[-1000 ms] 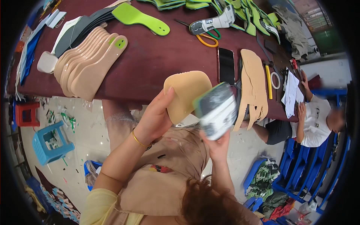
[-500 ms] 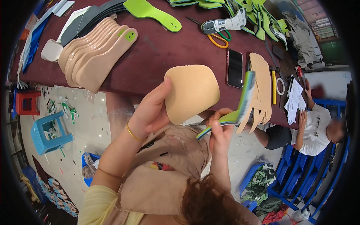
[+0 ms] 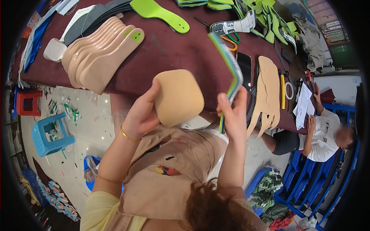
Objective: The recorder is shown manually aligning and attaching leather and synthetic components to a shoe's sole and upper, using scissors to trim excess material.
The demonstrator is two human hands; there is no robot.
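Observation:
My left hand (image 3: 144, 109) grips a beige, smooth, rounded-square panel (image 3: 179, 97) by its left edge, thumb on the near face. In my right hand (image 3: 234, 111) is a thin, bent layered piece (image 3: 231, 65), green, white and blue along its edge. It stands almost edge-on, pinched near its lower end, its upper arm slanting up to the left. The two pieces are apart, held above the table's near edge. Behind the right-hand piece lie a black phone (image 3: 244, 67) and a pile of tan cut strips (image 3: 268, 86).
On the maroon table (image 3: 169, 50) lie a row of beige paddle-shaped pieces (image 3: 102, 57), a lime-green one (image 3: 160, 14), scissors (image 3: 232, 47), a yellow stick (image 3: 283, 92) and a heap of green pieces (image 3: 269, 23). A person (image 3: 323, 134) sits at the right. Blue stool (image 3: 52, 134) at left.
My left hand has shifted left with the beige panel. My right hand has turned the layered piece, so its upper arm now points up and left instead of up and right.

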